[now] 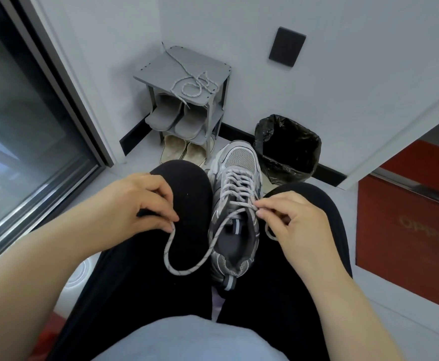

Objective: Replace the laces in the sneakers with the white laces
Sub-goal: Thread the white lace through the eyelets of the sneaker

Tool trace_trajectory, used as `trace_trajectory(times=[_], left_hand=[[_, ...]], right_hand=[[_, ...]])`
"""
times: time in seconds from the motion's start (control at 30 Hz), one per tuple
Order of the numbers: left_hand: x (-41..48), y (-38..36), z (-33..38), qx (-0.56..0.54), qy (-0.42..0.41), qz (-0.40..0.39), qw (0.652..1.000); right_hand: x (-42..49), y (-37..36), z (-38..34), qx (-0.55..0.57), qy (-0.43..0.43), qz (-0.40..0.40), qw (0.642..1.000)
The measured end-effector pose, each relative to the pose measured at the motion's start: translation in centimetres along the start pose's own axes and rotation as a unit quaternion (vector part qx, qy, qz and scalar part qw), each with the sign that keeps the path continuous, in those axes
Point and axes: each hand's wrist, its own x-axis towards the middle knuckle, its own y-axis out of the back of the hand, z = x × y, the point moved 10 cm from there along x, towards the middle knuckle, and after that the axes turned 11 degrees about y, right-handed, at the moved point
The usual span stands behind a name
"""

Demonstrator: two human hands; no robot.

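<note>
- While the sneaker (235,204) stands wedged between the knees, toe pointing away, its speckled lace (184,272) loops out leftward from the top eyelets.
- Left hand (135,204) pinches the lace's free end, left of the sneaker.
- Right hand (296,220), the nearer one, pinches the lace at the sneaker's top-right eyelet.
- Writing on the red box (408,230), right of the sneaker, is too blurred to read.

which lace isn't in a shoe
The loose lace coiled on the grey rack; the other lace runs through the sneaker, its ends pinched by the left hand and right hand.
</note>
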Motion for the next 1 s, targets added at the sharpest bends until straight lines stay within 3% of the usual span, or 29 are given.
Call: trace_trajectory(times=[0.13, 0.2, 0.3, 0.37, 0.4, 0.67, 0.9, 1.0], left_hand=[[1.0, 0.4, 2.1, 0.022, -0.028, 0.05, 0.998], [1.8, 0.8, 3.9, -0.011, -0.025, 0.091, 0.995], [3.0, 1.6, 6.5, -0.061, -0.009, 0.195, 0.979], [3.6, 1.5, 7.0, -0.092, 0.019, 0.253, 0.963], [3.8, 1.1, 7.0, -0.095, 0.032, 0.269, 0.958], [2.9, -3.6, 5.6, -0.048, 0.034, 0.192, 0.98], [-0.1, -5.3, 6.4, 0.073, 0.0, 0.107, 0.992], [-1.0, -4.3, 5.9, 0.073, 0.004, 0.065, 0.995]], right_hand=[[0.3, -0.2, 0.6, 0.006, -0.055, -0.034, 0.998], [0.4, -0.6, 0.4, 0.156, -0.111, -0.003, 0.981], [0.0, -2.2, -0.5, 0.435, -0.194, 0.09, 0.875], [-0.8, -3.2, -0.8, 0.49, -0.222, 0.123, 0.834], [-1.2, -3.4, -0.9, 0.488, -0.223, 0.13, 0.834], [-4.3, -2.9, -1.1, 0.196, -0.108, 0.019, 0.974], [-3.8, -1.7, -2.3, 0.117, -0.049, 0.016, 0.992], [-2.8, -1.8, -3.7, 0.065, 0.036, 0.015, 0.997]])
